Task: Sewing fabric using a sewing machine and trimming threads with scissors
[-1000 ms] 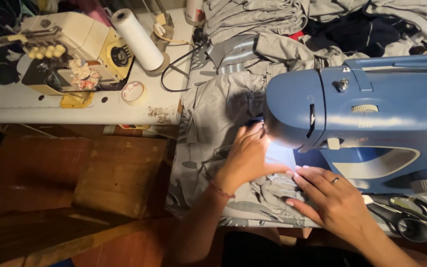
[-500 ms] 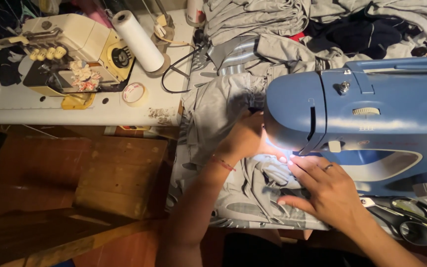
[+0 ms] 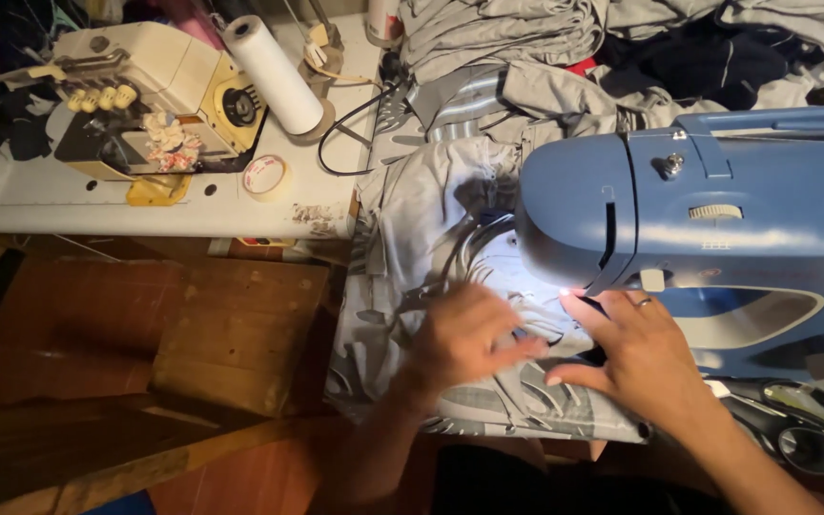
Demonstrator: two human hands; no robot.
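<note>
1. Lying flat under both hands, the grey printed fabric (image 3: 450, 238) is spread from the table edge up to the needle area of the blue sewing machine (image 3: 717, 210).
2. The left hand (image 3: 464, 339) is blurred; its fingers appear spread on the cloth.
3. The right hand (image 3: 636, 353) is laid open, fingers extended toward the lit needle, and is nearer it.

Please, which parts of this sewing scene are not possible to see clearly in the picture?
- Needle: head view, hidden under the blue sewing machine head and washed out by its lamp glare.
- Left hand: motion blur, fingers unclear.
- Right hand: fingertips lost in the glare.
- Scissors: partly in shadow near the right edge.
- Grey fabric: printed pattern too dim to read.
</note>
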